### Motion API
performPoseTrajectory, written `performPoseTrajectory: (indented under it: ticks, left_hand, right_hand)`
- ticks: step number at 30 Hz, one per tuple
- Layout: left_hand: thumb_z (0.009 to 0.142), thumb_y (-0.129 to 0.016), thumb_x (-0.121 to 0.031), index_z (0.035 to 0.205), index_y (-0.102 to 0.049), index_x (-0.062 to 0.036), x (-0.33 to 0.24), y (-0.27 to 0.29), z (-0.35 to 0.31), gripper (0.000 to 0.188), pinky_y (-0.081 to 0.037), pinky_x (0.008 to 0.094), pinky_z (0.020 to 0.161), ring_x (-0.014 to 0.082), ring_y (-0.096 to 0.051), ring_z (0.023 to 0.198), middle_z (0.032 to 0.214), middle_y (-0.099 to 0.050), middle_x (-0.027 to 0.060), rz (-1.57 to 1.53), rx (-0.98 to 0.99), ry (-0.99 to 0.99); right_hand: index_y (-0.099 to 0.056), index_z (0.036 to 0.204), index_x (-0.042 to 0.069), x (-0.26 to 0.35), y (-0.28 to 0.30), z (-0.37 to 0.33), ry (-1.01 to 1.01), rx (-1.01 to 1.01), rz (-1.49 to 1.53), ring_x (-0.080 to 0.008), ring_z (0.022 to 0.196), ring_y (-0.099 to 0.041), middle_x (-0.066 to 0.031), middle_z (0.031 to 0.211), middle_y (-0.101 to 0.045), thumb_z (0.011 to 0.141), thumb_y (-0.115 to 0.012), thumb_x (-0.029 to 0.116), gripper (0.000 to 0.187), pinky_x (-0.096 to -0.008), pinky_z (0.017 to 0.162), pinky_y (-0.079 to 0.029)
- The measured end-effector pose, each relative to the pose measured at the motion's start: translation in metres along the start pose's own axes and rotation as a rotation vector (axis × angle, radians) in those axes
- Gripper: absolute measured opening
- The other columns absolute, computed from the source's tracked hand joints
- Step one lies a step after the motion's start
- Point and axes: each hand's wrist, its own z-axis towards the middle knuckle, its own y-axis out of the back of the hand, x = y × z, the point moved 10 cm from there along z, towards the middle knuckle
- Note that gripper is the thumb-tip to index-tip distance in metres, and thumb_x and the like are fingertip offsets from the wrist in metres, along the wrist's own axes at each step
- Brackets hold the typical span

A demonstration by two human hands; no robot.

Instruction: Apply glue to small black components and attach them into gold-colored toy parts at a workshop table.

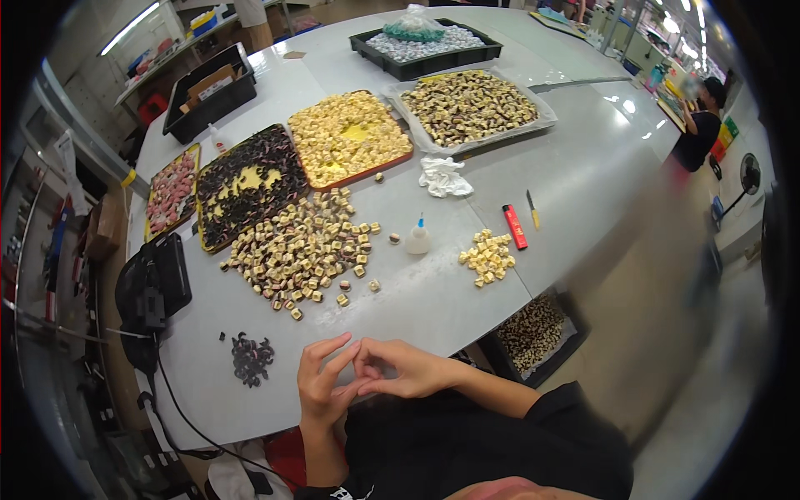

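At the table's near edge my left hand (321, 382) and my right hand (403, 368) meet, fingertips against each other. The fingers of both are bent into a pinch; whatever small thing is between them is hidden. Left of them lies a little heap of black curved pieces (252, 360). Beyond my hands spreads a big pile of small cream-and-dark cube-shaped pieces (304, 250). A smaller pile of cream pieces (487, 258) sits to the right. Between the piles stands a small squeeze bottle (417, 239) with a blue tip.
Farther back are trays of pink pieces (172, 190), black pieces (250, 179), cream pieces (346, 133) and assembled pieces (467, 104). A red lighter (514, 227), a small knife (532, 210) and crumpled tissue (444, 177) lie at right. Below the edge is a filled bin (573, 343).
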Motion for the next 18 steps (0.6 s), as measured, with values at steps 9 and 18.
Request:
performPoseTrajectory:
  ticks: [9,18]
  left_hand:
    - [0.056,-0.080,-0.022,0.108,-0.063,-0.0086,0.0011,-0.0025,-0.0007,0.056,-0.049,0.0365,0.079,0.0287,-0.058,0.094,0.110,-0.060,0.0109,-0.026,0.006,0.010]
    - [0.056,-0.080,-0.018,0.108,-0.064,-0.0081,-0.0005,-0.0008,0.0011,0.055,-0.049,0.0356,0.078,0.0283,-0.058,0.094,0.110,-0.060,0.0109,-0.040,-0.006,0.009]
  right_hand:
    - [-0.047,0.089,0.005,0.0018,0.0000,-0.0005,-0.101,0.015,-0.016,-0.0100,0.062,-0.042,0.0002,0.069,-0.046,0.082,-0.067,0.007,0.021,-0.0240,0.059,-0.038]
    - [-0.044,0.091,0.003,0.0043,0.0031,-0.0001,-0.035,-0.029,-0.005,-0.0123,0.066,-0.045,-0.0028,0.074,-0.047,0.081,-0.066,0.005,0.024,-0.0252,0.060,-0.040]
